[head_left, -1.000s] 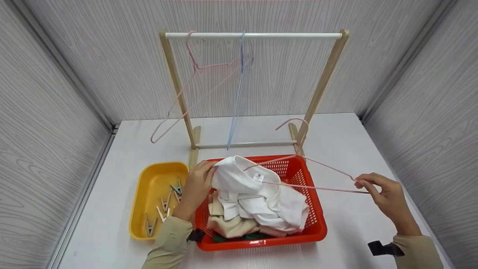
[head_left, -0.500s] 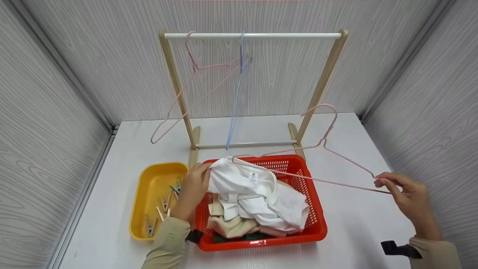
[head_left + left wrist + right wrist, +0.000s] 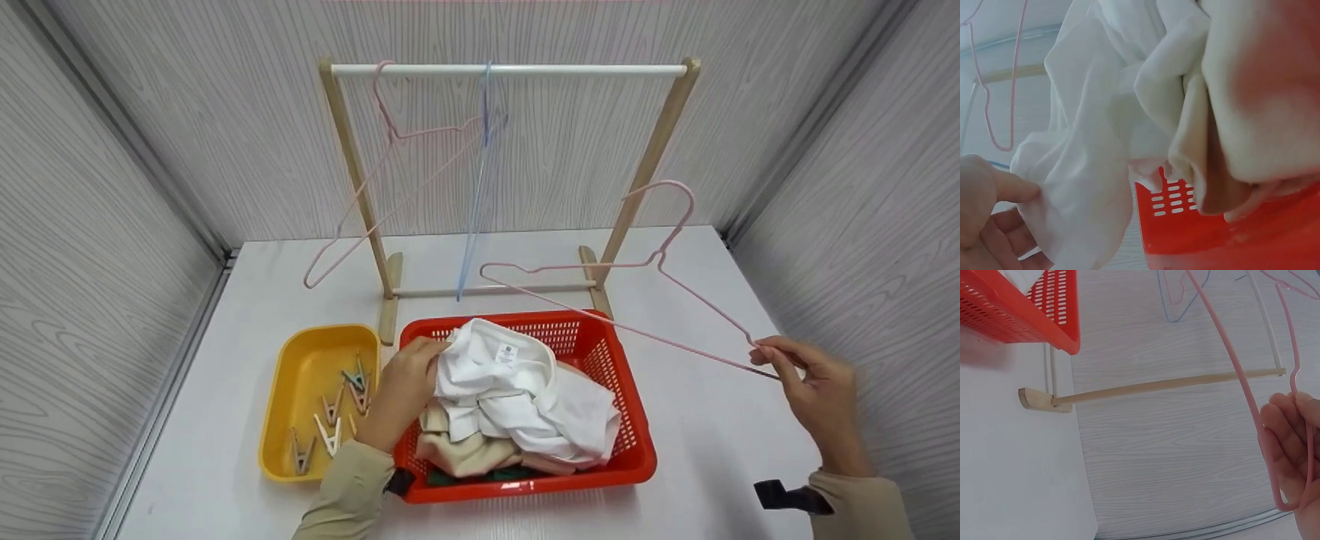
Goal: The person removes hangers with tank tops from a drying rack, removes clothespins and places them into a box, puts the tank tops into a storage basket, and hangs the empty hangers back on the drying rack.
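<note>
My left hand [image 3: 407, 386] pinches the edge of a white garment [image 3: 517, 382] with a small printed label inside its neck opening. Most of that garment lies bunched on beige cloth [image 3: 465, 454] in a red basket [image 3: 645, 465]. In the left wrist view, thumb and fingers grip the white fabric [image 3: 1084, 185]. Out to the right, my right hand [image 3: 814, 390] holds a pink hanger [image 3: 585, 265] by one lower corner. The hanger is tilted, hook upward, its other end above the basket's back rim and apart from the garment. The right wrist view shows fingers around the hanger's corner [image 3: 1275, 478].
Behind the basket stands a rack with a white rail [image 3: 585, 71] and wooden posts. A pink hanger [image 3: 360, 232] and a blue hanger [image 3: 475, 217] hang from it. A yellow tray [image 3: 281, 390] with several clothespins stands left of the basket. Patterned walls surround the white table [image 3: 202, 420].
The pink hanger has come out of the garment's neck opening and moved up and right with my right hand. The left hand still holds the garment, its held edge now slightly farther right.
</note>
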